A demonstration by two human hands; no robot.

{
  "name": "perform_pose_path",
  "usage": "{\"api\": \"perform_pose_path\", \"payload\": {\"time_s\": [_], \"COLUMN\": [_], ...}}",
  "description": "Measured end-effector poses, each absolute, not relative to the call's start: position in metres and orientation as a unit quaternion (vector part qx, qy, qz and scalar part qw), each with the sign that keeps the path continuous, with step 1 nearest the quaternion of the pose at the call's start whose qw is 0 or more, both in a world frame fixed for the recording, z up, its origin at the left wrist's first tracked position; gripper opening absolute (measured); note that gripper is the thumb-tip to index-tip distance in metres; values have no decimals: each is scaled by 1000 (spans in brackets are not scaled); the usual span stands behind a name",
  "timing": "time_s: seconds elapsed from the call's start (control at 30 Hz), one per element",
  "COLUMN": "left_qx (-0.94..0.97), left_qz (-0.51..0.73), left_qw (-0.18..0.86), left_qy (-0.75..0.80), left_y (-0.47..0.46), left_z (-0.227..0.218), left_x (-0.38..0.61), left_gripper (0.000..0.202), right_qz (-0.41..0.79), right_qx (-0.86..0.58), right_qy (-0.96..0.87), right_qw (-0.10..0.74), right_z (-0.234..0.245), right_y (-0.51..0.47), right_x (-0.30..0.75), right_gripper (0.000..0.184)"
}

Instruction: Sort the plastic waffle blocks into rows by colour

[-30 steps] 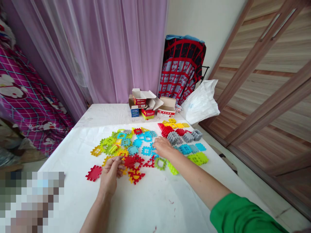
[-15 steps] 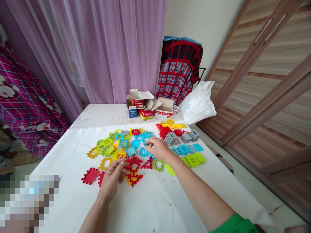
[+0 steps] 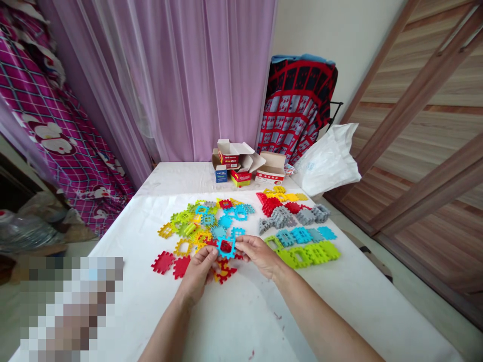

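Observation:
A blue square frame tile [image 3: 227, 247] is held up between both hands above a white table [image 3: 241, 317]. My left hand [image 3: 198, 273] pinches its left side and my right hand [image 3: 259, 254] pinches its right side. Red tiles show through and under the frame. Loose red tiles [image 3: 163, 262] lie left of my left hand. A scattered pile of green, yellow and blue tiles [image 3: 199, 223] lies just beyond the hands. Right of them sit joined rows: green tiles [image 3: 313, 253], blue tiles [image 3: 302, 235], grey tiles [image 3: 294, 216] and red tiles [image 3: 275, 205].
Several small open cardboard boxes [image 3: 243, 168] stand at the table's far edge. A white plastic bag [image 3: 328, 161] lies at the far right corner, by a red-patterned cloth over a chair [image 3: 298, 115]. Purple curtains hang behind; wooden doors are on the right.
My right hand lifted a blue frame tile from the pile and drew it toward me. My left hand rose from the red tiles to meet it. The view shifted.

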State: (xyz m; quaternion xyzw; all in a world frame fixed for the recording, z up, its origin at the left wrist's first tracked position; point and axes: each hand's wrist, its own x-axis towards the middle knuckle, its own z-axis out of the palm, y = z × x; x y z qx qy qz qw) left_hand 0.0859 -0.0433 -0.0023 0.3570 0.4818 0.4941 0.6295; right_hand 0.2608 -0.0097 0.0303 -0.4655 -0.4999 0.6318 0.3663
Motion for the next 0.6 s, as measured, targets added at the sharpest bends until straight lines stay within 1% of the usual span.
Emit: {"api": "perform_pose_path", "payload": {"time_s": [0.07,0.13,0.17,0.23,0.3,0.33,0.4,0.47,0.6], "left_qx": [352,346,344,344,347,349,350,352,366], "left_qz": [495,501,504,506,501,499,499,501,496], "left_qw": [635,633,632,629,628,627,624,619,612], "left_qy": [478,477,478,480,484,486,489,491,496], "left_y": [-43,-43,-42,-42,-42,-42,-43,-43,-43], "left_z": [-2,-2,-2,-3,-3,-3,-3,-3,-4], "left_x": [85,85,85,86,86,86,87,87,86], "left_gripper": [49,49,49,48,49,49,48,48,47], "right_qz": [597,513,447,294,165,122,68,39,34], "right_qx": [-474,-496,-507,-513,-494,-485,-483,-494,-500], "right_qy": [-538,-598,-638,-726,-797,-818,-835,-834,-835], "right_qw": [359,365,367,352,307,284,256,244,228], "right_z": [30,31,33,37,40,41,41,40,39], "right_y": [-12,-16,-19,-25,-32,-34,-38,-40,-40], "right_x": [261,263,263,265,266,266,266,265,264], "right_gripper": [24,22,22,29,36,39,42,42,28]}}
